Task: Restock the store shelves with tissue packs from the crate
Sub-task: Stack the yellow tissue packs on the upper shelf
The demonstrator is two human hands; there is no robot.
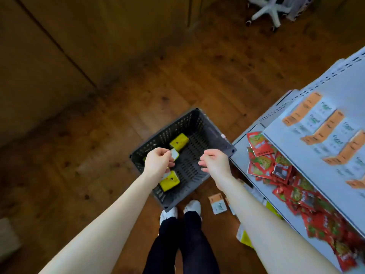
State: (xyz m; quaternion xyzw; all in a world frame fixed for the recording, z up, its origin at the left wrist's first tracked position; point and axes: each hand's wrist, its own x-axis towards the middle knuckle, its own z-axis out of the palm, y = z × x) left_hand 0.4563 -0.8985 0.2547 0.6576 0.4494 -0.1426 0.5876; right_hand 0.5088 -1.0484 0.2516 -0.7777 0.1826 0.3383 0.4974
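I see my left hand (158, 163) over the crate (209, 133), pinching a small pack (175, 154) at its white end. My right hand (214, 160) hangs beside it above the crate's right side, fingers loosely curled and holding nothing. Two yellow packs (178, 142) lie apart on the crate's bottom. The crate sits on the wood floor (118, 119), its corner touching the shelf (286, 143) on my right. Orange-and-white packs (308, 109) stand on the upper tier, and red packets (262, 155) are heaped on the lower one. My white shoes (192, 207) are at the crate's near edge.

white chair base (271, 8) top right | red packets (261, 163) heaped | wooden floor (197, 76)
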